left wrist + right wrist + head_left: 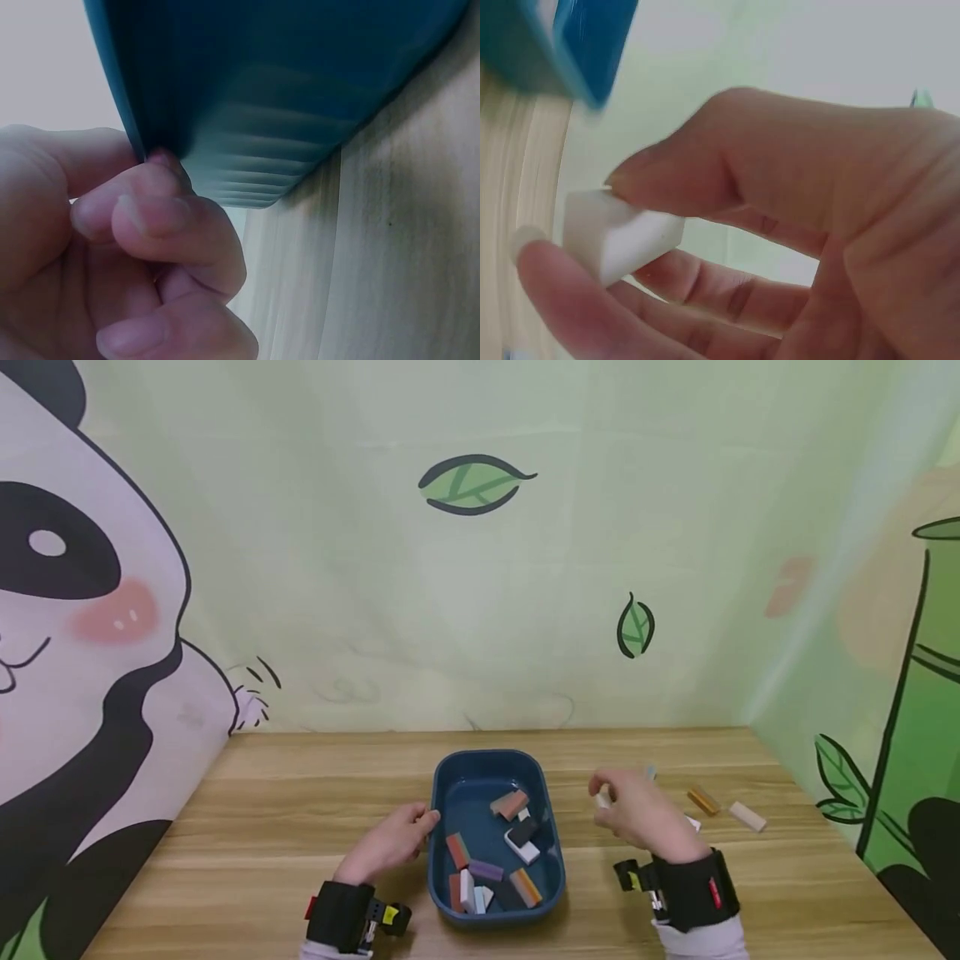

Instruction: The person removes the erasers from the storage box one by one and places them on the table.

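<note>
A dark blue rectangular bin (495,768) stands on the table, with several small coloured blocks (486,870) lying loose inside. My left hand (393,842) pinches the bin's left rim between thumb and curled fingers; the left wrist view shows the ribbed outer wall (255,165) beside them. To the right of the bin, my right hand (641,814) holds a white block (622,232) above the table, between thumb and fingers. In the head view most of that block is hidden by the hand.
On the table (262,843) right of the right hand lie an orange-brown block (703,801) and a pale beige block (747,817). A white block (693,823) and a light blue-grey one (650,772) show partly behind the hand. A printed curtain (337,568) rises behind the table.
</note>
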Tool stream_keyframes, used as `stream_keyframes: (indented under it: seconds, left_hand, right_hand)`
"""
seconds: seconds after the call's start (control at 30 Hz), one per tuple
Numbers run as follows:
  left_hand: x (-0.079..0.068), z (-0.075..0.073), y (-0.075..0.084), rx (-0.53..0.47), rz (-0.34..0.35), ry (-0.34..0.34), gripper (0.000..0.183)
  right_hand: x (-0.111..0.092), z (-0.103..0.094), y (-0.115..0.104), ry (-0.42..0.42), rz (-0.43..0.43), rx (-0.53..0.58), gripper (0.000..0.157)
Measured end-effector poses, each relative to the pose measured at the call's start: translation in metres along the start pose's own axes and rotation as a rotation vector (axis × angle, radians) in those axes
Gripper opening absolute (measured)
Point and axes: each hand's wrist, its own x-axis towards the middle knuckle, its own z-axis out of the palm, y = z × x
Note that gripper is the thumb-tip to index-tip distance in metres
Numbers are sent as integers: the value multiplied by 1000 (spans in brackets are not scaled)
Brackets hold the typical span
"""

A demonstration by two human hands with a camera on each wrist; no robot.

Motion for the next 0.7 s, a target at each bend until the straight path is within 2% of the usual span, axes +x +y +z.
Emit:
stream_keyframes:
  seconds: [0.17,0.3,0.37,0.53,0.7]
  left_hand:
    - [1,1,-2,-6,-1,-3,31]
    - [1,0,-1,-1,4,1,32]
    - [0,-1,-1,10,5,6,32]
    - [-1,-1,1,17,-3,3,32]
    - [0,0,1,16,-7,-3,32]
  right_hand:
    - [-13,-25,54,-4,155,150,27]
    - [-23,-38,97,3,231,264,29]
    - [-28,-41,116,11,272,285,29]
    - [-43,-42,154,19,379,309,28]
    - [-48,-34,176,-28,470,315,26]
